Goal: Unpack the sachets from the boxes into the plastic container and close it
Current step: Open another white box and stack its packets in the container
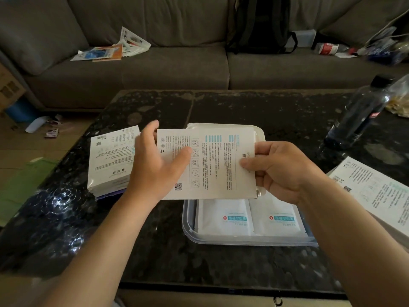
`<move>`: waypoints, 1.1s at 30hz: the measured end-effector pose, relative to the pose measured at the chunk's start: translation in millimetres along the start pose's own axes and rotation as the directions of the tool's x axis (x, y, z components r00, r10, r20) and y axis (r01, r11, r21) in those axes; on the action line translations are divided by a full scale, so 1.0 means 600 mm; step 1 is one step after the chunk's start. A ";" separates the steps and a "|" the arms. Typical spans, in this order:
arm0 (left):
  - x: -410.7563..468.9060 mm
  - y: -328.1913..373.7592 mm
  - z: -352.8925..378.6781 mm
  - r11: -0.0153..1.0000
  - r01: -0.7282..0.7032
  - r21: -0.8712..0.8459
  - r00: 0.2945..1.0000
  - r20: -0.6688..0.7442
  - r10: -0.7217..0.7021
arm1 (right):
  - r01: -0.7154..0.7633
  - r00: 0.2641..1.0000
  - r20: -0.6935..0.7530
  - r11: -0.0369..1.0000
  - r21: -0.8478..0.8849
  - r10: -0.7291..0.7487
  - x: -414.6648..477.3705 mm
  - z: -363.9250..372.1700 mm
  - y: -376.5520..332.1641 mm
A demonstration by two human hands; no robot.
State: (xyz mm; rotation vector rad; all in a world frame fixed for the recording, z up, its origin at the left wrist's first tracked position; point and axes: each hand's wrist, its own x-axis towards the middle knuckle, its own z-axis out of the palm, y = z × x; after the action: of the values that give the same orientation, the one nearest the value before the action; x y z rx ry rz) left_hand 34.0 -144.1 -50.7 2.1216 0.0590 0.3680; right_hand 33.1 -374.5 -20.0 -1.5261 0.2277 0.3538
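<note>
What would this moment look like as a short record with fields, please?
plastic container: open, on the dark table
sachets: two seen side by side inside
white box: held over the container
left hand: holds its left edge, thumb on the front
right hand: pinches its right edge
left box: on the table
right box: at the table's right side

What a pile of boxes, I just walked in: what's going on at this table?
A person holds a white printed box over an open clear plastic container. The right hand grips the box's right end; the left hand holds its left end, thumb across the front. Two white sachets already lie side by side in the container. A second box lies to the left.
</note>
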 end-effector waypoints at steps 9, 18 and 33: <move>-0.025 0.060 -0.005 0.494 -0.629 0.600 0.766 0.586 0.264 | 0.074 0.997 -0.015 0.994 -0.080 -0.075 -0.003 0.021 -0.004; -0.026 0.043 -0.002 0.478 -0.656 0.584 0.752 0.559 0.350 | -0.013 1.000 -0.028 0.994 -0.109 0.010 -0.001 0.027 -0.008; -0.016 0.032 -0.015 0.535 -0.656 0.532 0.750 0.540 0.383 | -0.091 0.989 0.126 0.983 0.162 0.071 0.002 0.019 -0.005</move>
State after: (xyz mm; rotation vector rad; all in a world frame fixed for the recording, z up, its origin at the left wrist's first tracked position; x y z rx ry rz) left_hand 20.6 -148.9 -32.6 2.9280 -0.8345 0.3237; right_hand 34.2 -363.2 -17.2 -1.3281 0.2199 0.4780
